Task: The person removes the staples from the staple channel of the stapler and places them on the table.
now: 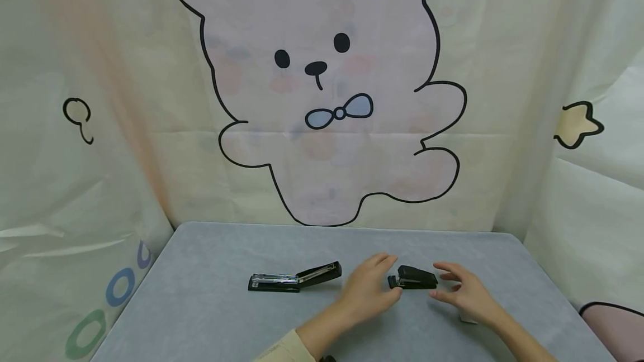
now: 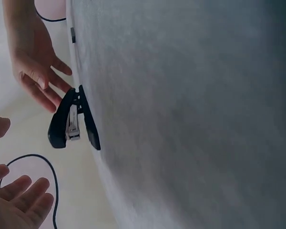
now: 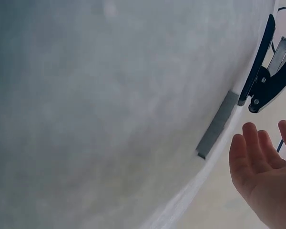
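A small black stapler [image 1: 413,277] sits on the table between both hands, its top arm raised at an angle from the base. In the left wrist view the same stapler [image 2: 62,119] shows a metal magazine between its two arms. My left hand [image 1: 369,288] is spread beside its left end, fingers relaxed and holding nothing. On the other side my right hand [image 1: 468,293] is held with fingers apart, close to the hinge end. A gap shows between the right fingers and the stapler [image 3: 271,71] in the right wrist view.
A larger black stapler [image 1: 294,278] lies at the left, folded open with its metal magazine exposed. A grey strip of staples [image 3: 218,124] lies on the table near the right hand. A grey cloth covers the table [image 1: 211,256]; printed curtains [image 1: 322,172] surround it.
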A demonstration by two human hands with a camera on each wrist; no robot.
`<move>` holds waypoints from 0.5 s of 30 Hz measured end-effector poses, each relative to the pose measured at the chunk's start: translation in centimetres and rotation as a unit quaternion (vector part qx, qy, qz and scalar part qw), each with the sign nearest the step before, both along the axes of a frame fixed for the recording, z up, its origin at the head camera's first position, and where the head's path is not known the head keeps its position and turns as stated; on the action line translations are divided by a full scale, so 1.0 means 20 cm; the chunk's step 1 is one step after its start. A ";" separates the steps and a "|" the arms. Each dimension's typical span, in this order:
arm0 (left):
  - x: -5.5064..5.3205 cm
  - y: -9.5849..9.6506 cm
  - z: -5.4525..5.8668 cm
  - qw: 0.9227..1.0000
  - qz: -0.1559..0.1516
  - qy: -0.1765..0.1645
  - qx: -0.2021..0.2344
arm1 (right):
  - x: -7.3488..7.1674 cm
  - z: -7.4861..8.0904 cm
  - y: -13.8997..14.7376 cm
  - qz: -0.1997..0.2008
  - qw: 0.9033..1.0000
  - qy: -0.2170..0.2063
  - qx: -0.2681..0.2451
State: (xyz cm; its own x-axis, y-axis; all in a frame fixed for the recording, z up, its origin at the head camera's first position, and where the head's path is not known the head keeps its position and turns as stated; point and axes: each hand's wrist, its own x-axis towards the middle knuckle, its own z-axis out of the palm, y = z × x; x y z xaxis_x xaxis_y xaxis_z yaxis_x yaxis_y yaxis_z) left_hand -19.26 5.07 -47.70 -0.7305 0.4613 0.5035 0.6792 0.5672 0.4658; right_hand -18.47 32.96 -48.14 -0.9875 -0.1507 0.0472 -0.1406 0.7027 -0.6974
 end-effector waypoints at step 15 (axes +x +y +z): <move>-0.12 0.17 -0.06 0.986 0.045 -0.159 -0.006 | -0.07 -0.01 0.03 0.015 0.996 -0.081 -0.032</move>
State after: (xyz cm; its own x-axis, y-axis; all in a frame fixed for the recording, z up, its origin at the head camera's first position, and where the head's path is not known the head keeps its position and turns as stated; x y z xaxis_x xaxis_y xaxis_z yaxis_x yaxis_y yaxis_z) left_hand -21.63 8.54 -48.89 -0.8887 0.3920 0.2380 0.4470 0.6245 0.6405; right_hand -19.82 33.55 -48.31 -0.9780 -0.1821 -0.1017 -0.0431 0.6535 -0.7557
